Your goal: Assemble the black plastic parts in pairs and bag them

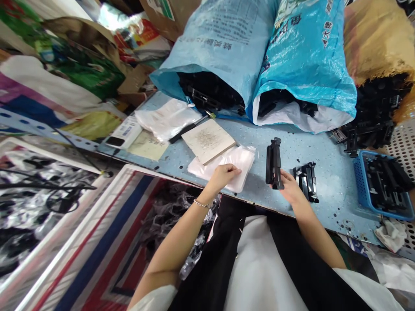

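My left hand [224, 174] rests on a stack of clear plastic bags [241, 162] near the front edge of the blue table [330, 172], its fingers pinched on the top bag. My right hand [289, 186] grips the lower end of a long black plastic part [273, 162] that stands up from the table. A second black plastic part [306, 179] lies on the table just right of that hand. A square grey card [207, 140] lies over the far end of the bag stack.
Two big blue sacks [301, 56] full of black parts lie open at the back. A blue basket [382, 185] with more black parts stands at the right. More plastic bags [167, 117], papers and a black pen [186, 129] lie at the left. A striped sack [97, 242] of bagged parts sits below.
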`<state>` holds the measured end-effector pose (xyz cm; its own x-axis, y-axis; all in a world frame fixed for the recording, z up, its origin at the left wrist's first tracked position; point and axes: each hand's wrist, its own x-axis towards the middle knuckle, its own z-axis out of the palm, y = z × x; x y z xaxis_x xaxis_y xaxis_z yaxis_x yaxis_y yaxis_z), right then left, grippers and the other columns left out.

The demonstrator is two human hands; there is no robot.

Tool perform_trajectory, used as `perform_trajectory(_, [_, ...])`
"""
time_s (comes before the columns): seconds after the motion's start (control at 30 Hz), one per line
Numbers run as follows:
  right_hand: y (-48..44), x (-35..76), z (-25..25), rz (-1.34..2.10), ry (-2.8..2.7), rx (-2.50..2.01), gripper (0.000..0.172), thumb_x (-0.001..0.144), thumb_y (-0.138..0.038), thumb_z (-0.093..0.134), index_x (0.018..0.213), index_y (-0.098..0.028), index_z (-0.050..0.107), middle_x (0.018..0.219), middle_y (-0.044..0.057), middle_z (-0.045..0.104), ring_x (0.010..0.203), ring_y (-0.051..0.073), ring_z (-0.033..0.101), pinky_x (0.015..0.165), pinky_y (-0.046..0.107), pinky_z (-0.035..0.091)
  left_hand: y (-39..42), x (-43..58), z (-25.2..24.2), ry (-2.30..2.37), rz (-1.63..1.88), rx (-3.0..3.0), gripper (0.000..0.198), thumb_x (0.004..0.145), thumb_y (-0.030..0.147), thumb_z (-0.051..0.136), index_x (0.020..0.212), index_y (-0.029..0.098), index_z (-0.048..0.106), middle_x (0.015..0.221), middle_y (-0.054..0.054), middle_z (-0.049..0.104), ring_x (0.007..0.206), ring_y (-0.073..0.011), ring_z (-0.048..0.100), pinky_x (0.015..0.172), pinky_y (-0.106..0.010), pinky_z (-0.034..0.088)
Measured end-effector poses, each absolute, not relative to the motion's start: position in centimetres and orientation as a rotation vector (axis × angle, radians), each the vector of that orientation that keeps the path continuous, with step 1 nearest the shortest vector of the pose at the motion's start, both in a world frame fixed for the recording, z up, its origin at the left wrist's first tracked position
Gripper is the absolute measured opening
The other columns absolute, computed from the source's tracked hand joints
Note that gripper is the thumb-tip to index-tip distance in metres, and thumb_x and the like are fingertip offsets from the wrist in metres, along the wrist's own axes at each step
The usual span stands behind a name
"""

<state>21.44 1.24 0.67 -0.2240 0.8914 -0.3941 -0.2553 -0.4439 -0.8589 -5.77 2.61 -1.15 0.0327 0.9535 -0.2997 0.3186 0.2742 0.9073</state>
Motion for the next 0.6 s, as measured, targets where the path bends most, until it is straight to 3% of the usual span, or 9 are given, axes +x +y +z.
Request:
perform_trajectory(0.07, [1.8,19.4,0.8,1.844,-0.721,-1.027,0.032,0.068,-0.048,0.084,0.076,-0.023,0.065,0.073,-0.003,0.068,0.067,0.016,0.064,0.076,0.037,0.058,2.6,-5.8,-1.1,1.443,0.733,1.166,0.023,0.076,0.038,0.068,0.066,0.018,0.064,0.054,0.003,0.053,0.052,-0.0118,0.046,0.052,-0.025,0.035])
perform_trajectory(0.2, [3.1,16.2,1.2,1.937,-0.606,-0.748,0.022,0.076,-0.040,0.080,0.075,-0.025,0.065,0.079,-0.003,0.071,0.070,0.016,0.066,0.097,0.050,0.056,2.6,-5.4,-1.0,1.488,0.776,1.156,0.019,0.064,0.033,0.075,0.065,0.018,0.064,0.059,0.003,0.058,0.055,-0.0111,0.047,0.052,-0.024,0.034])
perform_trajectory(0.33, [4.1,14.2,0.5,2.017,-0.548,-0.670,0.019,0.075,-0.035,0.080,0.078,-0.024,0.064,0.078,-0.003,0.072,0.068,0.016,0.064,0.098,0.052,0.057,2.6,-5.2,-1.1,1.495,0.813,1.185,0.026,0.060,0.032,0.079,0.059,0.019,0.056,0.056,0.005,0.053,0.054,-0.0101,0.045,0.052,-0.024,0.033])
perform_trajectory(0.6, [4.1,14.3,-0.7,2.008,-0.510,-0.708,0.021,0.071,-0.034,0.082,0.079,-0.024,0.065,0.077,-0.003,0.072,0.068,0.015,0.063,0.093,0.046,0.060,2.7,-6.0,-1.7,1.426,0.878,1.062,0.027,0.064,0.040,0.076,0.068,0.018,0.061,0.060,0.003,0.059,0.056,-0.0111,0.051,0.053,-0.023,0.036])
